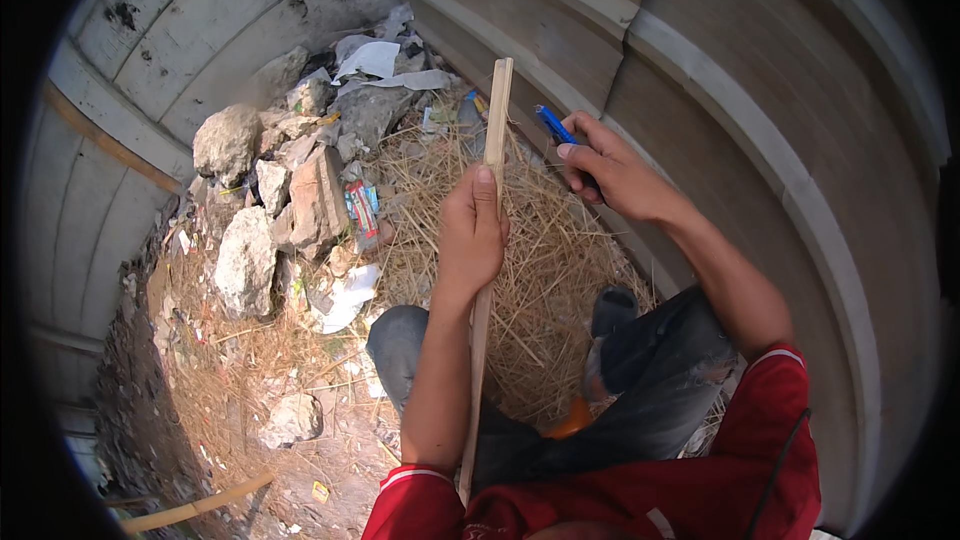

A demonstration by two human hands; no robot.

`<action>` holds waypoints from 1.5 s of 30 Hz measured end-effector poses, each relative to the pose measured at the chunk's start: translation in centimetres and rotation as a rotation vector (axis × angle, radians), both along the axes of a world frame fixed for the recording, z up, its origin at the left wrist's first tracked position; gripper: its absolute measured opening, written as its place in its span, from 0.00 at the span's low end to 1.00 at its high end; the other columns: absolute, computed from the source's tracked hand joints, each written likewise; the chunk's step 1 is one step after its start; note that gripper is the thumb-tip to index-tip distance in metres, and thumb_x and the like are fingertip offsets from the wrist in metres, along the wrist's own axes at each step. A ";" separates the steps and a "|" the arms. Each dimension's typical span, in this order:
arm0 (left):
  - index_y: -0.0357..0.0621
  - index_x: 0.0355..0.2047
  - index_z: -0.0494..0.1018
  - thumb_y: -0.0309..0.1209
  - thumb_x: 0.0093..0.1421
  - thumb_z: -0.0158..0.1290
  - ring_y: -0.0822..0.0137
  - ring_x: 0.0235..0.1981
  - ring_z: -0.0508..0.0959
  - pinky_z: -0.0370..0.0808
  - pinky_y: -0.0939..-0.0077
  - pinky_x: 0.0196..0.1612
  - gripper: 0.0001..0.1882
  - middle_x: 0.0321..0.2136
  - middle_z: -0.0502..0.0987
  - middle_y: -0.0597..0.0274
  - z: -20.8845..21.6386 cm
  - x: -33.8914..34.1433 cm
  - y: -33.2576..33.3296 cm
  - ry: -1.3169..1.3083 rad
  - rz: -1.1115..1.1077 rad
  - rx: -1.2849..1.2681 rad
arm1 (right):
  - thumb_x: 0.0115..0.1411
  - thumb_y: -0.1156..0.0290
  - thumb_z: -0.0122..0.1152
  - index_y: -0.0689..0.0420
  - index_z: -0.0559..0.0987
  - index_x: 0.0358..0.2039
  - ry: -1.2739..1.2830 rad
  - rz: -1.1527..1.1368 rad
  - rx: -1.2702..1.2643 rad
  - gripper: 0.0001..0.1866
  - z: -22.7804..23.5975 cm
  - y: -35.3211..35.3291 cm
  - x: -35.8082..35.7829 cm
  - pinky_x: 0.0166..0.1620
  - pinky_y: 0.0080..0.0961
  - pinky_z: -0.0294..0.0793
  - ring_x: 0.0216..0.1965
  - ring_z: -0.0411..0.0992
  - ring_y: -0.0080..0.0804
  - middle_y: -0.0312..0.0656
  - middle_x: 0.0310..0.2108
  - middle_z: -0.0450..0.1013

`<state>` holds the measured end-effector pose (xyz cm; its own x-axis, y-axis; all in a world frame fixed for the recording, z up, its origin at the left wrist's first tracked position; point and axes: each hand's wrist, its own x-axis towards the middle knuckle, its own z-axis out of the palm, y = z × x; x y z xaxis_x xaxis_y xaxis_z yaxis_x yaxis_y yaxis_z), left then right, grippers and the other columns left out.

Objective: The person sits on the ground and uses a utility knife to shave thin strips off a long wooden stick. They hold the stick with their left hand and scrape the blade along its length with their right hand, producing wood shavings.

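Dry straw covers the ground. Left hand grasps a long, pale wooden strip, right hand a slim blue-black tool, apart; the strip looks whole, its work seemingly unfinished.

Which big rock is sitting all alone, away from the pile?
The pale rock low in the picture, left of the left forearm. The other big rocks are heaped together higher up, left of the left hand gripping a wooden stick.

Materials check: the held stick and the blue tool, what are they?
Stick: looks like bare wood or bamboo, matte; pale tan with faint lengthwise streaks.
Blue tool: probably plastic outside, smooth, judging by its bright, even colour; the gripped part is mostly hidden.
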<state>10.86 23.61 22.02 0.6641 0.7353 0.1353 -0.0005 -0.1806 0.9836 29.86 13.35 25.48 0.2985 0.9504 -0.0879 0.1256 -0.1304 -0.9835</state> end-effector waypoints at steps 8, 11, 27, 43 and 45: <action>0.39 0.52 0.74 0.45 0.77 0.35 0.81 0.13 0.64 0.61 0.81 0.17 0.24 0.14 0.61 0.74 0.3 -0.7 0.4 -0.047 -0.001 -0.047 | 0.74 0.58 0.49 0.58 0.76 0.42 0.029 -0.001 0.130 0.16 0.3 -0.8 -0.3 0.25 0.14 0.62 0.21 0.61 0.13 0.27 0.21 0.64; 0.37 0.55 0.73 0.45 0.77 0.34 0.81 0.11 0.59 0.57 0.82 0.17 0.26 0.11 0.60 0.75 0.2 -0.3 0.1 -0.048 0.012 -0.024 | 0.74 0.56 0.50 0.57 0.78 0.40 -0.013 -0.033 0.074 0.16 0.1 -0.9 0.2 0.26 0.15 0.61 0.21 0.60 0.13 0.26 0.20 0.63; 0.38 0.45 0.74 0.46 0.76 0.36 0.76 0.14 0.69 0.66 0.75 0.20 0.24 0.12 0.66 0.68 0.0 0.3 -0.4 0.079 0.037 0.103 | 0.69 0.50 0.55 0.60 0.76 0.33 -0.925 -0.036 0.163 0.23 0.6 -0.7 -2.0 0.26 0.45 0.65 0.19 0.68 0.55 0.53 0.16 0.67; 0.39 0.48 0.74 0.46 0.77 0.35 0.81 0.11 0.61 0.58 0.82 0.17 0.24 0.12 0.62 0.74 -0.8 -0.9 -0.9 -0.078 -0.152 -0.206 | 0.70 0.47 0.52 0.63 0.80 0.26 -0.599 -0.141 0.160 0.29 6.3 -1.8 -2.2 0.28 0.40 0.70 0.18 0.70 0.43 0.49 0.14 0.68; 0.39 0.45 0.73 0.46 0.77 0.36 0.81 0.11 0.61 0.58 0.82 0.16 0.23 0.12 0.62 0.74 -1.4 -1.2 -0.9 -0.107 -0.135 -0.207 | 0.69 0.47 0.54 0.62 0.81 0.28 -0.666 -0.010 0.104 0.28 6.0 -2.0 -3.9 0.29 0.43 0.72 0.20 0.73 0.48 0.51 0.15 0.71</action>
<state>9.68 22.72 20.65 0.7482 0.6601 0.0663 -0.1171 0.0331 0.9926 25.94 11.32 31.46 0.2657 0.9409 0.2099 0.7091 -0.0432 -0.7038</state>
